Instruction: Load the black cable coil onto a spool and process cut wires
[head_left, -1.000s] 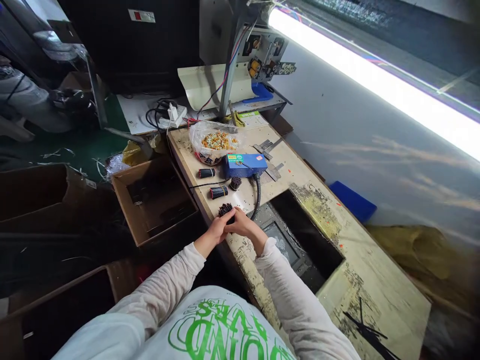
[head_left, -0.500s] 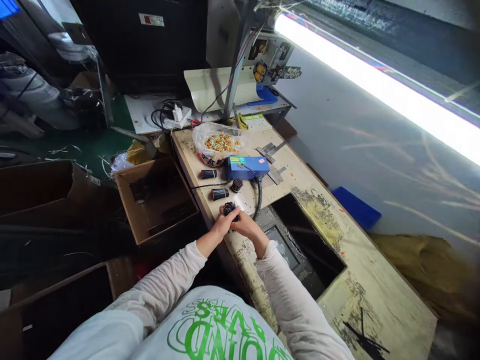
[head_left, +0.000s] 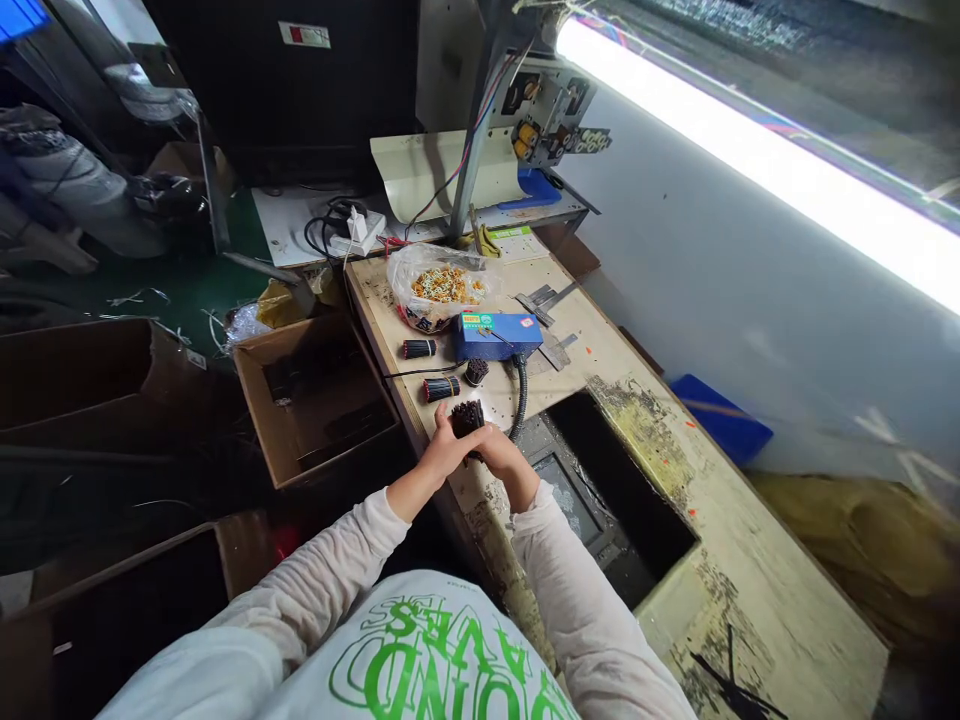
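Observation:
Between my two hands is a bundle of short black wires [head_left: 468,418], its ends facing up and away from me. My left hand [head_left: 445,448] wraps the near and left side of the bundle, thumb across it. My right hand [head_left: 496,448] closes on its right side, and the two hands meet. Just beyond lie two banded wire bundles with red ends, one nearer [head_left: 441,388] and one farther [head_left: 418,348]. Another dark bundle [head_left: 476,373] stands on end beside a blue box-shaped device [head_left: 498,337] with a black corrugated hose [head_left: 520,400].
A clear plastic bag [head_left: 442,285] of small orange and white pieces sits behind the device. Flat metal pieces [head_left: 553,350] lie to its right. A rectangular opening [head_left: 630,500] cuts the worktable [head_left: 795,590]. A cardboard box [head_left: 259,400] stands left. A bright tube light [head_left: 720,130] hangs overhead.
The bundle in my hands has tipped more upright and shows more of its length. My left fingers have opened slightly round it. The view has shifted slightly.

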